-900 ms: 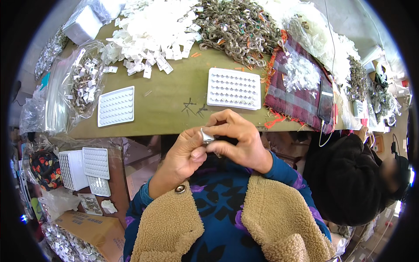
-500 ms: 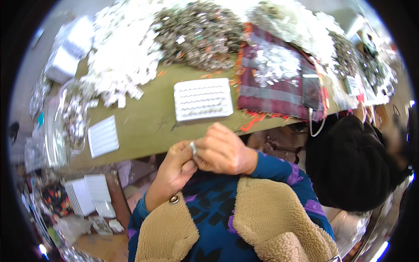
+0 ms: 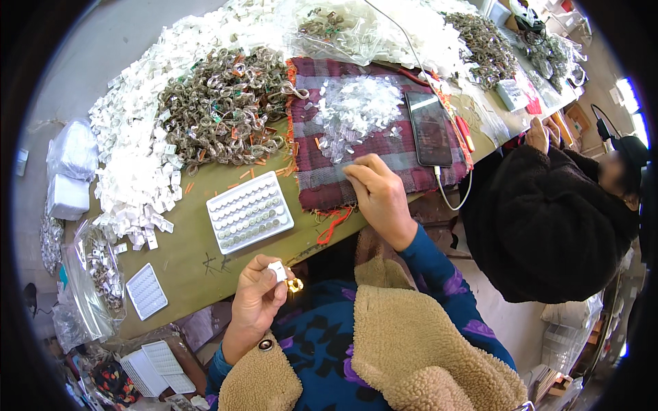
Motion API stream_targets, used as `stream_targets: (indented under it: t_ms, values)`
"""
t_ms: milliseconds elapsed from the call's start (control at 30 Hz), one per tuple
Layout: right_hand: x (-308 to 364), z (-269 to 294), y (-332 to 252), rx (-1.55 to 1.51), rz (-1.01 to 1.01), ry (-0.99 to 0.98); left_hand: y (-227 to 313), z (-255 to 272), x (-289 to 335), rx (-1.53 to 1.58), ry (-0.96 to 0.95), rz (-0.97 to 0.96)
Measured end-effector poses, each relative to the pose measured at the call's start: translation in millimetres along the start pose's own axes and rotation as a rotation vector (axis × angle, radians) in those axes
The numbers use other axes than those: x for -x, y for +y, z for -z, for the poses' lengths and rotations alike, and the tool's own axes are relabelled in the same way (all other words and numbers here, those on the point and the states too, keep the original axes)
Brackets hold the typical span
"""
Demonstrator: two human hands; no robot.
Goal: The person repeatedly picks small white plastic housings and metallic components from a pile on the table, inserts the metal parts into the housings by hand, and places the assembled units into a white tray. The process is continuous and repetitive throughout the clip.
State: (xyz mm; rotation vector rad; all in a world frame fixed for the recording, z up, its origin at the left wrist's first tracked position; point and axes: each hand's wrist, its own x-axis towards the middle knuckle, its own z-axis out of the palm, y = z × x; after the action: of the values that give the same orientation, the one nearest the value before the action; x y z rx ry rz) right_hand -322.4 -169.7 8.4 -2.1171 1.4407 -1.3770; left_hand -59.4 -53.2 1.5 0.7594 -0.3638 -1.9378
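My left hand (image 3: 255, 301) pinches a small white plastic block (image 3: 277, 271) with a shiny gold, brightly lit part (image 3: 295, 285) beside it, in front of the table edge. My right hand (image 3: 380, 198) reaches over the near edge of a dark red plaid cloth (image 3: 315, 188), thumb and fingertips pressed together. Whatever it may hold is too small to make out. Just beyond it lies a heap of small clear plastic pieces (image 3: 360, 103). A white tray (image 3: 240, 196) with rows of round silver discs sits on the table between my hands and the piles.
A large pile of white plastic pieces (image 3: 130, 157) and a heap of clear looped straps (image 3: 219, 103) cover the far left. On the cloth lies a cabled phone (image 3: 428, 130). A smaller white tray (image 3: 146, 291) rests at left. A person in black (image 3: 548, 226) sits at right.
My hands, together before, are now apart. The right has moved right and forward to the cloth; the left keeps the white block. The view has shifted, showing more on the right.
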Motion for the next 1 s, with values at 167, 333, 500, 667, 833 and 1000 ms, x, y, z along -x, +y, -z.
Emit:
stream_targets:
  t_ms: [167,333,500,667,833,1000]
  values:
    - [-20.7,-8.5,11.1,0.100,0.024,-0.066,1.0,-0.7,0.3,-0.018,0.027,-0.021]
    - [-20.7,-4.6,9.0,0.281,0.007,-0.180,-0.1,2.9,0.1,-0.020,-0.003,-0.034]
    - [-7.1,4.1,5.2,0.024,-0.021,-0.087,0.6,4.8,0.5,-0.043,-0.020,-0.037]
    - [-9.0,8.2,5.8,-0.062,-0.162,-0.034,1.0,4.0,1.7,-0.023,-0.018,-0.033]
    - [-12.2,7.9,1.2,-0.031,-0.096,-0.161,0.2,3.2,0.0,-0.012,-0.019,-0.054]
    - [-12.3,3.6,0.1,0.027,-0.006,-0.265,-0.4,3.2,-2.6,-0.038,-0.005,-0.053]
